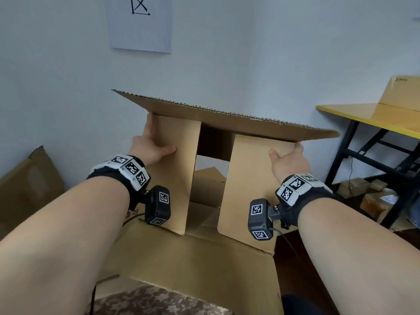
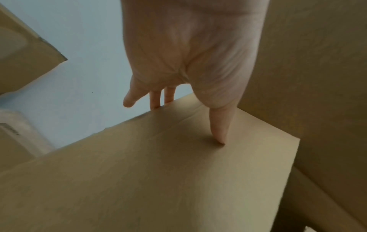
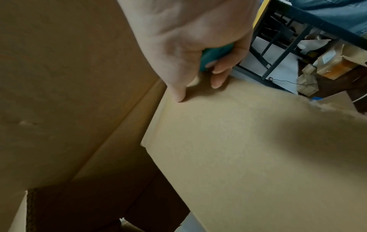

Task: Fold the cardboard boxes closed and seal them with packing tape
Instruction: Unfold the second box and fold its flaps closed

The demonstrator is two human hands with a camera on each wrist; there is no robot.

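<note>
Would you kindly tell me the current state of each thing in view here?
Left side flap: folded inward, held by left hand.
Right side flap: folded inward, pressed by thumb of right hand.
Far flap: raised, overhanging both side flaps.
Near flap: open, folded outward.
Teal object: gripped in curled fingers of right hand.

Arms outstretched, left hand (image 1: 148,145) and right hand (image 1: 289,160) with thumbs inward.

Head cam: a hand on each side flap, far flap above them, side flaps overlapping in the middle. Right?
Not overlapping: the head view shows a gap between left flap and right flap. Rest holds: left hand grips its flap, right hand, holding a teal object, thumbs the other, far flap above them.
</note>
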